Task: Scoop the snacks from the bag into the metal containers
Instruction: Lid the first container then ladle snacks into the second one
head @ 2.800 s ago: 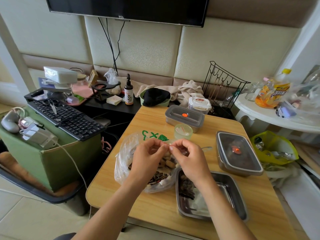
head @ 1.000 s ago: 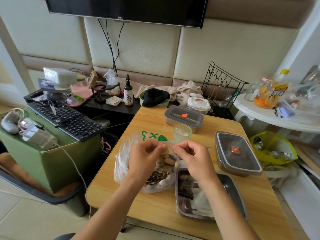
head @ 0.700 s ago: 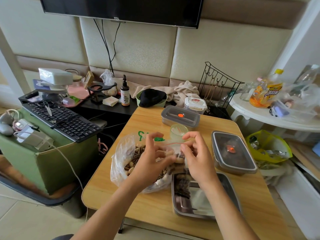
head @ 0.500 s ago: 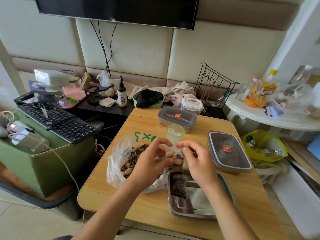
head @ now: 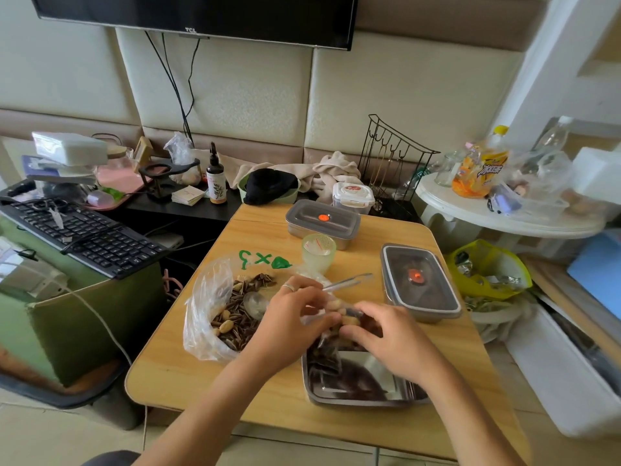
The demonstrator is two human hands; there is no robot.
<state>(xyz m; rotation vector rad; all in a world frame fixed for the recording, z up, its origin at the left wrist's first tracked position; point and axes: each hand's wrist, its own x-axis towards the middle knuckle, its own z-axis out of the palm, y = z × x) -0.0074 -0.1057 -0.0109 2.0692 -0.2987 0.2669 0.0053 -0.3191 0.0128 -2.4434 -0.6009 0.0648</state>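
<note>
The left hand and right hand both seem to pinch the bag mouth, snacks inside, just beside the open tray; a slipped fold could spill them onto the table

I read "TCL" on the lower frame of the television on the wall. My plastic bag, near the desk's left edge, carries green marks like "3 x". The orange bottle has a label too blurred to read.
</note>
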